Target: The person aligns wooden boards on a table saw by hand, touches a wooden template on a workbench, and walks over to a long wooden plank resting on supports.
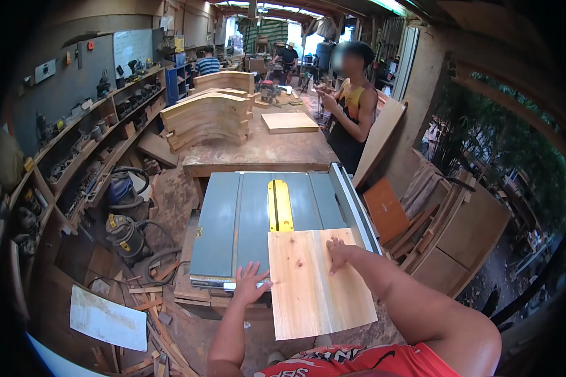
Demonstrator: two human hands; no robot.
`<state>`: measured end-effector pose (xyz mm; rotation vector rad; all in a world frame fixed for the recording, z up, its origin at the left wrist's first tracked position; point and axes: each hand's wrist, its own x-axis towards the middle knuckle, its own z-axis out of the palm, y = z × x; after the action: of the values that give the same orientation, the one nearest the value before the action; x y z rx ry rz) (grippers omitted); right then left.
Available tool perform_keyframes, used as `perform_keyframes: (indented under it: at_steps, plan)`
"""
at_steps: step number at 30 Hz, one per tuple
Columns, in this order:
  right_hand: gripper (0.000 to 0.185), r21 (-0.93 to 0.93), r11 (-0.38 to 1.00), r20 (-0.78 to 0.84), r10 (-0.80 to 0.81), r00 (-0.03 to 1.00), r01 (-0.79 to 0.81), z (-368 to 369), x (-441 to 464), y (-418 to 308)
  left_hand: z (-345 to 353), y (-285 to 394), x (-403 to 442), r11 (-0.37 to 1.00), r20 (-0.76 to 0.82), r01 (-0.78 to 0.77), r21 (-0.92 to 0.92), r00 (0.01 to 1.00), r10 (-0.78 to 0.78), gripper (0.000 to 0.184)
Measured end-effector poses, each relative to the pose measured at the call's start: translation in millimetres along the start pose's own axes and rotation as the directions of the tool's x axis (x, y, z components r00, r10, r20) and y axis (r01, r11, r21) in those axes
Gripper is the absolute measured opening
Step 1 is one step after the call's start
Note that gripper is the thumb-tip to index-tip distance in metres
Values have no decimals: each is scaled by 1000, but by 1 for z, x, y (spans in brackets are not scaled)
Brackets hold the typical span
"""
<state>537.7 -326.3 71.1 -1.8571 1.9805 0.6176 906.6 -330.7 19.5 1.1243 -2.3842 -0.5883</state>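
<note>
**Panel at the saw's front edge, far end just reaching the throat plate**

Wood panel (pixel 308 295) lies flat at the front of the table saw (pixel 220 220), near part hanging off toward me. Its far edge sits at the near end of the yellow throat plate (pixel 280 198). Right side is near the rip fence (pixel 356 207); can't tell if it touches.

My right hand (pixel 338 256) is on the panel's top face, toward its right side, fingers splayed, nothing gripped. My left hand (pixel 251 284) is at the saw's front edge, fingers spread wide, just beside the panel's left edge. Can't tell if the fingertips touch the wood; nothing grasped that I can see.

Progress, my read: early on this piece. It's on the saw and roughly lined up with the fence. Nearly all of its length is on my side of the throat plate, so that whole run is left. No fresh kerf visible in the top face. Can't make out a blade in the slot, so no call on whether it's raised or spinning.

Beyond the saw: a second panel (pixel 289 122) flat on the workbench (pixel 283 151), curved wooden pieces (pixel 204 119) stacked to its left. Co-worker (pixel 355 103) stands at the bench's right side.
</note>
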Motion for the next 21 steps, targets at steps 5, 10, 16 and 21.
perform_keyframes:
  at_steps: [5,10,16,21]
  plan:
    - [135,11,1000,13,5,1000,-5,-4,-2,-1,0,-1,0,1000,-3,-7,6,1000,7,49]
    - [136,-12,1000,14,11,1000,-10,0,1,-1,0,0,-1,1000,-3,-4,2,1000,4,48]
    - [137,-1,1000,27,5,1000,-5,-5,-3,-2,-3,1,0,1000,7,-3,7,1000,3,48]
    - [136,3,1000,19,4,1000,-4,0,2,-1,-1,0,-1,1000,7,-2,-11,1000,3,49]
